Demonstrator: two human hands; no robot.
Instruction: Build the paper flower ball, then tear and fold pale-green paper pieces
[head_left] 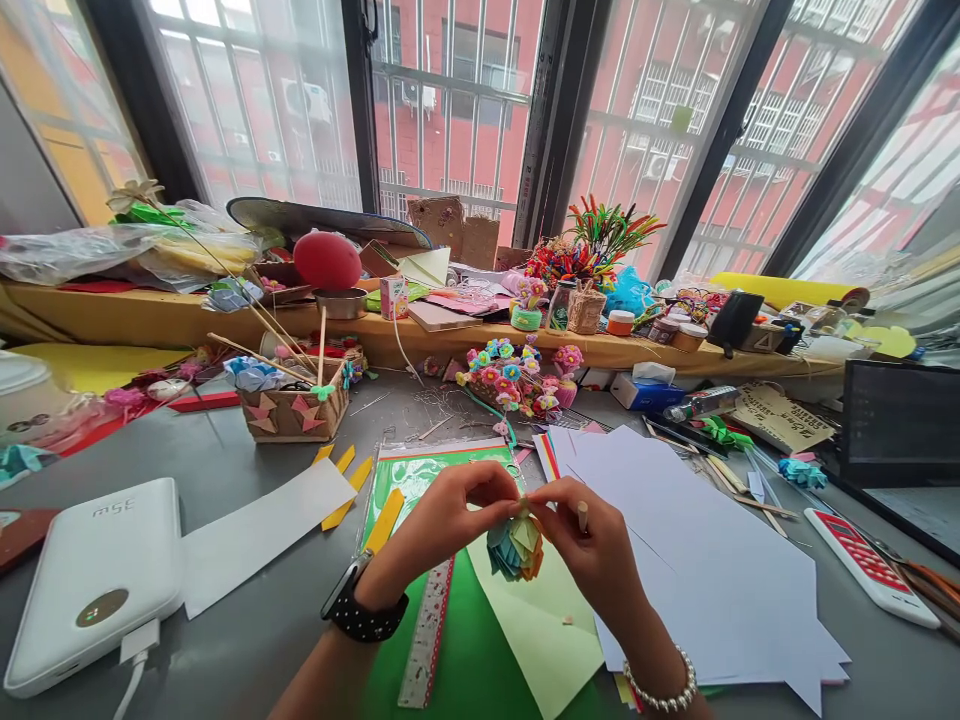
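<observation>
A small folded paper flower (515, 546) in blue, green, yellow and orange hangs between both hands above a green sheet (474, 640). My left hand (450, 518), with a black watch on the wrist, pinches its top from the left. My right hand (589, 545), with a pearl bracelet on the wrist, pinches the same top from the right and also holds a short wooden stick (582, 515) upright between its fingers. A patterned ruler (427, 632) lies on the green sheet below my left wrist.
White paper sheets (697, 560) spread to the right, a white power bank (94, 580) with cable at left, yellow strips (358, 490), a cardboard box (294, 410) with sticks, a paper flower bouquet (517, 378), a red calculator (870, 566), a laptop (900, 425), and a cluttered window ledge (187, 318).
</observation>
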